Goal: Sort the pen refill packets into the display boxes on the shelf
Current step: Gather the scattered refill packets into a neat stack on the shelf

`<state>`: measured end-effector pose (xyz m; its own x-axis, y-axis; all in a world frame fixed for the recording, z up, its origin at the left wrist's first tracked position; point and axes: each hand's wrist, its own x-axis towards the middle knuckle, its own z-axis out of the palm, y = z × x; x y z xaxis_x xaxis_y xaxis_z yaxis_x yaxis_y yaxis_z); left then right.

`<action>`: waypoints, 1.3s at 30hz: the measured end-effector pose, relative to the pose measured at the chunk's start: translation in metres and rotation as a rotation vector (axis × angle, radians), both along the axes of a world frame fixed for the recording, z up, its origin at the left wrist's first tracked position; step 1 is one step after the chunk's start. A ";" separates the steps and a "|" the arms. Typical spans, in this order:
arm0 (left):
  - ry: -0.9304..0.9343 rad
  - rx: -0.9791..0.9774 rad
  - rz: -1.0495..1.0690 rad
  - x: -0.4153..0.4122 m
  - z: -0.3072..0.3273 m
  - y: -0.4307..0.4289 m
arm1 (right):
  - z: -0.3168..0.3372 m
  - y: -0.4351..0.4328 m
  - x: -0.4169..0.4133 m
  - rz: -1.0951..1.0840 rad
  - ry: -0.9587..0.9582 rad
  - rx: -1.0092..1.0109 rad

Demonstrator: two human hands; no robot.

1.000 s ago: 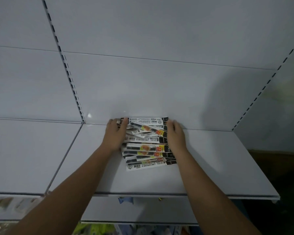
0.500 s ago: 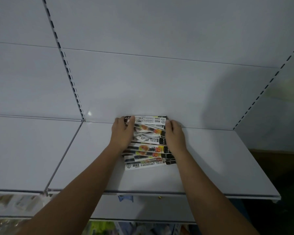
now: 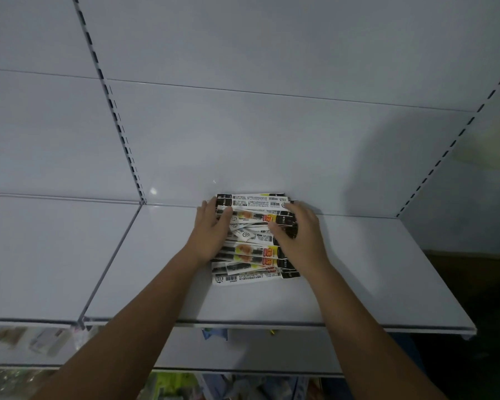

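Note:
A loose pile of long, narrow pen refill packets, white and black with yellow-orange print, lies fanned on the white shelf against the back panel. My left hand presses against the left ends of the packets, thumb lying over the upper ones. My right hand lies over the right ends, with fingers spread on the top packets and thumb reaching inward. The packets under both palms are hidden.
The white back panel rises right behind the pile, with slotted uprights at left and right. A neighbouring shelf adjoins on the left. Below the front edge, a lower shelf holds blurred small goods.
Both hands have closed in on the pile. The right hand slid left onto the top packets and the left thumb moved over them. The pile is squeezed narrower.

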<state>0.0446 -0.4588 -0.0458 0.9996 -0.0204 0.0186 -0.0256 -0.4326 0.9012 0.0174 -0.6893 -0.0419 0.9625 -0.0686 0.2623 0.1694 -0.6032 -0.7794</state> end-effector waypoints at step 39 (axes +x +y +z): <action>-0.074 -0.015 -0.094 -0.020 0.007 -0.006 | 0.002 -0.049 0.026 -0.133 0.186 0.121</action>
